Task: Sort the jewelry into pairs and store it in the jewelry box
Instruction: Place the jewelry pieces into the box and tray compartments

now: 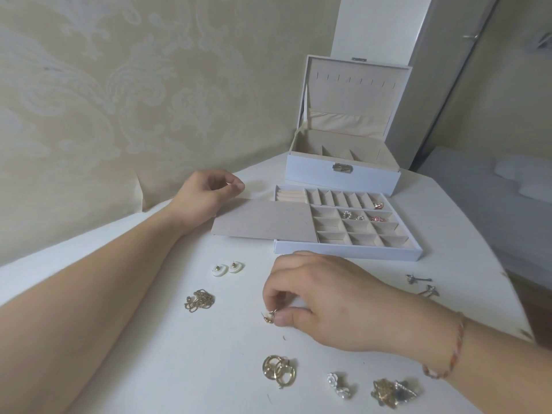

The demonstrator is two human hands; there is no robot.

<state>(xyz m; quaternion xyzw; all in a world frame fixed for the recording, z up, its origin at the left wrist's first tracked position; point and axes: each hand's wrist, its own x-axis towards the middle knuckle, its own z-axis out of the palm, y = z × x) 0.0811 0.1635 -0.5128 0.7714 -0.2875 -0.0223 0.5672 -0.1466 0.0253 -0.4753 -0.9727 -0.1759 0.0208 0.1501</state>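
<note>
At centre frame, the right hand (322,297) pinches a small gold earring (271,315) on the white counter (179,369), while the left hand (206,194), fingers loosely curled and holding nothing, rests at the grey card flap of the divided tray (343,249). Thin, smooth metal could slip from so light a pinch and snag the gold chain (199,299) nearby. The hinged jewelry box (343,171) stands open at upper right.

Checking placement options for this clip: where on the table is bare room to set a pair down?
Bare cloth lies between the gold chain and the gold hoops, and left of the white studs. It is crowded along the near right edge, around the flower earrings, and by the tray.
</note>
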